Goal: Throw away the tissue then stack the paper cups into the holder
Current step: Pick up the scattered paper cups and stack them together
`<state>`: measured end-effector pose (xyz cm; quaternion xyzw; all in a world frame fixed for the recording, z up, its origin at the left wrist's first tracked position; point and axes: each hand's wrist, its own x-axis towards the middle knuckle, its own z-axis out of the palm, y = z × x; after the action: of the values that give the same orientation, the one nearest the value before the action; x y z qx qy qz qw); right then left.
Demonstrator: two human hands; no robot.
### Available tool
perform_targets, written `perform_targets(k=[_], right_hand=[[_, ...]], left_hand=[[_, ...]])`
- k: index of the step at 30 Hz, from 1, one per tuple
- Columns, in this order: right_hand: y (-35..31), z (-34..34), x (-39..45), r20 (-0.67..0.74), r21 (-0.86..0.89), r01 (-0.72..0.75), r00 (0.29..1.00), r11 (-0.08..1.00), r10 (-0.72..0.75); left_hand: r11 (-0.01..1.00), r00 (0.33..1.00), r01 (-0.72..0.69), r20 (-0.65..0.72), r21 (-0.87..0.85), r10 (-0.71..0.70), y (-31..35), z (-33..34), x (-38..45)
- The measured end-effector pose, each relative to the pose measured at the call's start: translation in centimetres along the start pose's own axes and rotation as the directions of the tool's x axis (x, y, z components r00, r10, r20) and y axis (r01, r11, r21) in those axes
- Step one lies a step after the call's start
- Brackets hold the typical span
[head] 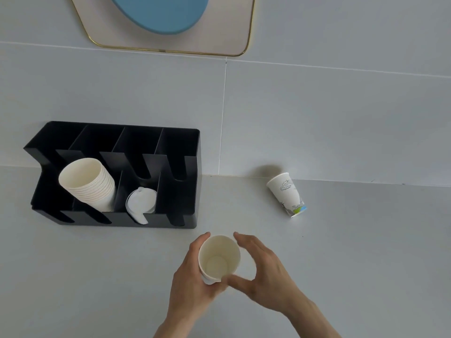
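An empty white paper cup (218, 257) is upright in front of me, its mouth facing the camera. My left hand (189, 281) wraps around its left side and grips it. My right hand (261, 272) curves around the cup's right side with fingers spread, thumb near the lower rim; whether it touches the cup I cannot tell. A second paper cup (287, 194) with a printed drawing stands on the counter to the right, by the wall. The black cup holder (188, 167) stands at left, with a stack of white cups (89, 184) leaning in one slot. No tissue is in view.
White plastic lids (141, 203) fill the holder slot beside the cup stack; the two outer slots look empty. A grey tiled wall rises behind the grey counter (353, 252). A gold-framed panel with a blue shape (166, 18) hangs above.
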<state>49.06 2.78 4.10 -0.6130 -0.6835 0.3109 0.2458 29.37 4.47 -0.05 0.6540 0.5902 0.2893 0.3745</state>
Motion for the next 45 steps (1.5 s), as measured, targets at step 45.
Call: perform_targets(k=[45], right_hand=[[-3.8, 0.0, 0.7, -0.129, 0.399, 0.002, 0.990, 0.917, 0.054]], left_hand=[[0.998, 0.998, 0.065, 0.001, -0.008, -0.065, 0.7, 0.6, 0.1]])
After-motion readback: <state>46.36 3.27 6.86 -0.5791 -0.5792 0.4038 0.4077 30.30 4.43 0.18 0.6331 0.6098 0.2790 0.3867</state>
